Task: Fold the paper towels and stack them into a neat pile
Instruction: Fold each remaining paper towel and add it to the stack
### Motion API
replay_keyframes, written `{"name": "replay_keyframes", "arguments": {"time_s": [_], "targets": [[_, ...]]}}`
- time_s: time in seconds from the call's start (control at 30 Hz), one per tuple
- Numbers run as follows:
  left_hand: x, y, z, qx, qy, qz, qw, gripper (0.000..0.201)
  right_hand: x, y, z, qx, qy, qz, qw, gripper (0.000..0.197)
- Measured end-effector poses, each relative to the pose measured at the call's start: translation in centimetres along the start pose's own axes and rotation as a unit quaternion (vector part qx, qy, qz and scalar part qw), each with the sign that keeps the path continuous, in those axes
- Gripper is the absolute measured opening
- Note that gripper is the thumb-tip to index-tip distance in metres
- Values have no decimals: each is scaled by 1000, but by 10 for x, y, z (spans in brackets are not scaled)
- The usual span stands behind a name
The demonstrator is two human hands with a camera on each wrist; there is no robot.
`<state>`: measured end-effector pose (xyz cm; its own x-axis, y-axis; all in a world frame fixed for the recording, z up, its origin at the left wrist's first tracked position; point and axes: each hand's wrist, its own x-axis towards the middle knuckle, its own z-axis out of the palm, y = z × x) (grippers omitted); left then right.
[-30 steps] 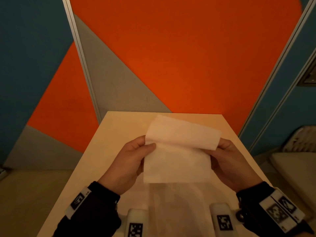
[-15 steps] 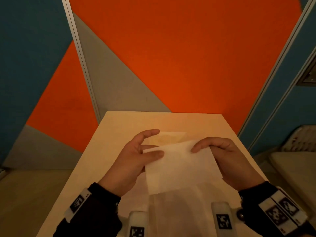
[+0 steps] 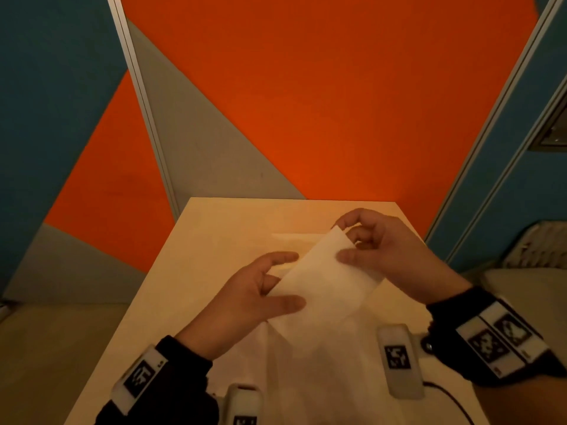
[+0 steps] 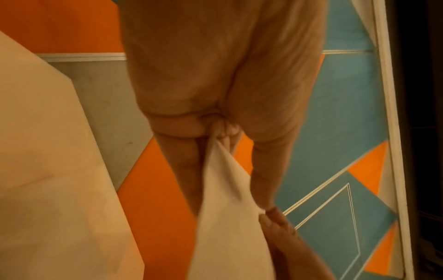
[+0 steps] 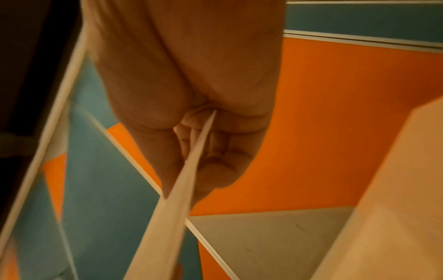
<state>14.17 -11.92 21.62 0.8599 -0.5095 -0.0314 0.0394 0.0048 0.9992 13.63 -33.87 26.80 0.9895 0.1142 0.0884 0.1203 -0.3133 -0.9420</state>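
Both hands hold one folded white paper towel [image 3: 322, 283] in the air above the table [image 3: 214, 240]. It lies slantwise, its far corner up at the right. My left hand [image 3: 270, 289] pinches its near left edge between thumb and fingers, and the left wrist view shows the same towel [image 4: 227, 217] running out from that pinch. My right hand [image 3: 362, 250] pinches the far right end, thumb on top, index finger raised. In the right wrist view the towel [image 5: 182, 199] shows edge-on between thumb and fingers. More flat paper towel [image 3: 294, 372] lies on the table under the hands.
The pale table stands against an orange, grey and blue wall [image 3: 306, 102]. A faint flat sheet [image 3: 294, 237] lies near the table's far edge. A pale seat [image 3: 527, 289] stands off the right side. Wrist cameras with marker tags sit low in the head view.
The towel was folded in half, then turned from lying square to slanting. My right hand moved up and away with its end; my left hand shifted to the near edge.
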Motion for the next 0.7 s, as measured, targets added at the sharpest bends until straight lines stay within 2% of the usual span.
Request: {"name": "replay_keyframes", "arguments": {"time_s": [0.1, 0.17, 0.23, 0.3, 0.37, 0.43, 0.5, 0.6, 0.7], "targets": [[1, -5, 7, -8, -22, -37, 999, 41, 14, -14, 2, -136, -98, -42, 985, 15], [2, -13, 13, -16, 10, -42, 999, 35, 23, -18, 10, -169, -146, -50, 973, 13], [3, -21, 16, -26, 64, -43, 997, 29, 30, -11, 17, -152, -169, -46, 973, 12], [3, -29, 15, -41, 116, -49, 991, 20, 34, 5, 24, -89, -150, -16, 985, 9], [-1, -39, 9, -51, 170, -56, 983, 18, 37, 32, 26, -30, -93, 38, 994, 7], [-5, -52, -2, -74, 228, -65, 969, 18, 37, 66, 26, -31, -34, 102, 994, 7], [-10, -65, -13, -102, 282, -88, 950, 15, 35, 107, 24, -77, -1, 158, 984, 4], [-15, -85, -29, -62, 322, -121, 937, 9, 25, 163, 24, -203, -32, 204, 957, 18], [-18, -100, -39, 97, 308, -135, 937, 14, 12, 193, 34, -299, -102, 227, 921, 39]]}}
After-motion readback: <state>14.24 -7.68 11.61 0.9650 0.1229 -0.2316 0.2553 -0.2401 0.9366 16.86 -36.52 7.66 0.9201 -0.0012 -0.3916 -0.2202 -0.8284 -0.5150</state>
